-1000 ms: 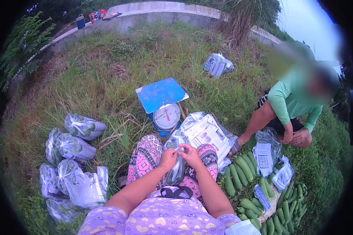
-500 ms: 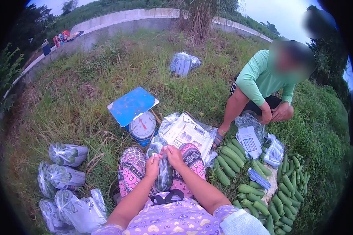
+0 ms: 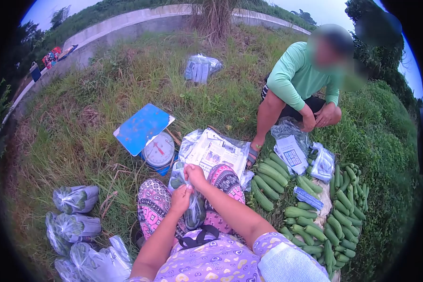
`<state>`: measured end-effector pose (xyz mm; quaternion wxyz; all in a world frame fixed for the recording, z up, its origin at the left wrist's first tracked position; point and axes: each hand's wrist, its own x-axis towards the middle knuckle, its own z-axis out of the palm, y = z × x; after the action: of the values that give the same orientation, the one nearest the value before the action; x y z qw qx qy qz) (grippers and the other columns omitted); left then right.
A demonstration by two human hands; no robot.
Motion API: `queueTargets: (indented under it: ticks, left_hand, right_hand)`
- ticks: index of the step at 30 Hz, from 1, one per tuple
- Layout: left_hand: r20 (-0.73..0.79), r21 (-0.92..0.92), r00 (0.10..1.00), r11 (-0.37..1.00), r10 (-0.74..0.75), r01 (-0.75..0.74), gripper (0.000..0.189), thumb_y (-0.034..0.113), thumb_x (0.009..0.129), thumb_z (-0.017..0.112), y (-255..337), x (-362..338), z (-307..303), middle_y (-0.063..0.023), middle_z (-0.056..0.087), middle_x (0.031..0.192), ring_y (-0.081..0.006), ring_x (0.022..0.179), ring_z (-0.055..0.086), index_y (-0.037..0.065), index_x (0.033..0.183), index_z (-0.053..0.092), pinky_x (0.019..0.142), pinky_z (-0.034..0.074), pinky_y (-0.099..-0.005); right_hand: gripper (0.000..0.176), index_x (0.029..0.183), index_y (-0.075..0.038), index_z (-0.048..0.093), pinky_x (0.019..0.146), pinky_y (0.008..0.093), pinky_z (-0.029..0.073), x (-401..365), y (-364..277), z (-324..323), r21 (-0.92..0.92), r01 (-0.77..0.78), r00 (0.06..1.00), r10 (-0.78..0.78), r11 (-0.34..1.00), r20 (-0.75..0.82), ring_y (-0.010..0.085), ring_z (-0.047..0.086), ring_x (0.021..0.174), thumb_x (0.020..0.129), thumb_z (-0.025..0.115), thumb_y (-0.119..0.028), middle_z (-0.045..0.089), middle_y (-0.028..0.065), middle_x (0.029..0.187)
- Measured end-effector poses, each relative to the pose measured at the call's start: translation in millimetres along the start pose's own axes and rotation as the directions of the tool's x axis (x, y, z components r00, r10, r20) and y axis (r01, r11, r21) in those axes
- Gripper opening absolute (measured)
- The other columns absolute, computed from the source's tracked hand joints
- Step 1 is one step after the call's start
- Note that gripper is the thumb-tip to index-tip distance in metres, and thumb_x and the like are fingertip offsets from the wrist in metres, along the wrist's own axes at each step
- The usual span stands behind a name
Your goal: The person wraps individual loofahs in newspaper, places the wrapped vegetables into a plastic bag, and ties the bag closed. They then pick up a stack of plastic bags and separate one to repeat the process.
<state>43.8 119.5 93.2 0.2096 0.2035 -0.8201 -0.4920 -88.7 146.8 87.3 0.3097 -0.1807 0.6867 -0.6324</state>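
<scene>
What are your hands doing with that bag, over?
Plastic bag of cucumbers between the knees. Both left hand and right hand pinch its top. Just beyond the knees: scale, newspaper.

Lilac heart-print short-sleeved top [image 3: 211, 262]; pink patterned trousers [image 3: 154, 207].

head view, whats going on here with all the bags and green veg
A seated person's left hand and right hand pinch the top of a plastic bag of green vegetables between the knees. Filled bags lie left, a scale stands ahead, and loose cucumbers lie right, beside a crouching person in green.
</scene>
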Motion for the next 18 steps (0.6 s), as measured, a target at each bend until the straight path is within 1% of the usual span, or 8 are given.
queueTargets:
  ticks: [1,2,3,5,8,11,13,18]
  left_hand:
    - [0.015,0.034,1.0,0.999,0.007,-0.007,0.034,0.026,0.094,0.044,0,1,1,-0.0134,0.057,0.075,-0.0283,0.07,0.057,0.001,0.075,0.058,0.067,0.044,-0.0364]
    - [0.024,0.019,1.0,1.0,0.013,-0.014,0.034,0.026,0.094,0.045,0,2,2,-0.0138,0.057,0.075,-0.0292,0.07,0.057,0.001,0.074,0.057,0.067,0.044,-0.0369]
    - [0.034,0.006,0.999,1.0,0.02,-0.02,0.034,0.026,0.093,0.045,2,1,4,-0.0142,0.057,0.075,-0.0302,0.07,0.057,0.001,0.074,0.057,0.067,0.044,-0.0373]
    - [0.048,0.015,0.998,0.999,0.028,-0.029,0.034,0.025,0.093,0.045,4,3,4,-0.015,0.057,0.075,-0.0318,0.071,0.057,0.0,0.074,0.056,0.067,0.043,-0.0385]
    - [0.075,0.092,0.996,0.994,0.053,-0.059,0.031,0.024,0.092,0.045,9,0,4,-0.016,0.055,0.076,-0.0341,0.072,0.056,0.0,0.074,0.054,0.066,0.043,-0.0408]
    - [0.127,0.163,0.986,0.978,0.108,-0.129,0.026,0.019,0.091,0.046,16,-9,3,-0.0173,0.055,0.078,-0.0377,0.076,0.055,0.0,0.076,0.053,0.066,0.042,-0.0445]
    - [0.131,0.228,0.986,0.964,0.107,-0.135,0.025,0.019,0.091,0.047,20,-15,1,-0.0179,0.055,0.079,-0.0383,0.076,0.055,0.0,0.075,0.053,0.067,0.042,-0.0451]
    - [0.106,0.202,0.984,0.966,0.145,-0.164,0.026,0.017,0.091,0.048,19,-28,0,-0.0184,0.049,0.075,-0.039,0.072,0.052,-0.002,0.073,0.048,0.064,0.04,-0.0441]
  right_hand:
    - [0.036,0.068,-0.005,0.057,0.059,0.0345,0.045,0,-2,-2,-0.268,0.086,0.994,-0.102,0.959,-0.044,0.0197,0.055,0.058,0.093,0.046,-0.028,0.062,0.0073,0.067]
    - [0.036,0.068,-0.006,0.058,0.06,0.0358,0.046,0,-4,-4,-0.518,0.148,0.976,-0.208,0.843,-0.06,0.0215,0.056,0.059,0.092,0.046,-0.029,0.063,0.0076,0.067]
    - [0.035,0.069,-0.006,0.06,0.062,0.0374,0.046,0,-3,-7,-0.661,0.259,0.937,-0.35,0.705,-0.006,0.0231,0.057,0.063,0.091,0.047,-0.03,0.064,0.008,0.069]
    - [0.034,0.071,-0.008,0.063,0.066,0.0406,0.046,3,-3,-13,-0.853,0.41,0.804,-0.57,0.324,0.171,0.0264,0.06,0.07,0.09,0.048,-0.032,0.066,0.0089,0.071]
    - [0.033,0.075,-0.008,0.066,0.071,0.0424,0.045,5,-5,-15,-0.892,0.362,0.855,-0.478,0.27,0.202,0.0273,0.061,0.078,0.088,0.05,-0.033,0.067,0.01,0.073]
    - [0.033,0.075,-0.009,0.067,0.07,0.0434,0.046,7,1,-14,-0.938,0.287,0.888,-0.422,0.197,0.182,0.027,0.061,0.077,0.088,0.048,-0.033,0.067,0.0102,0.072]
    - [0.034,0.074,-0.008,0.068,0.068,0.0438,0.047,5,3,-13,-0.93,0.29,0.888,-0.426,0.225,0.174,0.0272,0.062,0.075,0.088,0.048,-0.032,0.067,0.0108,0.071]
    - [0.036,0.07,-0.004,0.068,0.065,0.0441,0.05,4,9,-7,-0.919,0.273,0.883,-0.453,0.284,0.122,0.031,0.064,0.068,0.086,0.049,-0.029,0.064,0.0172,0.067]
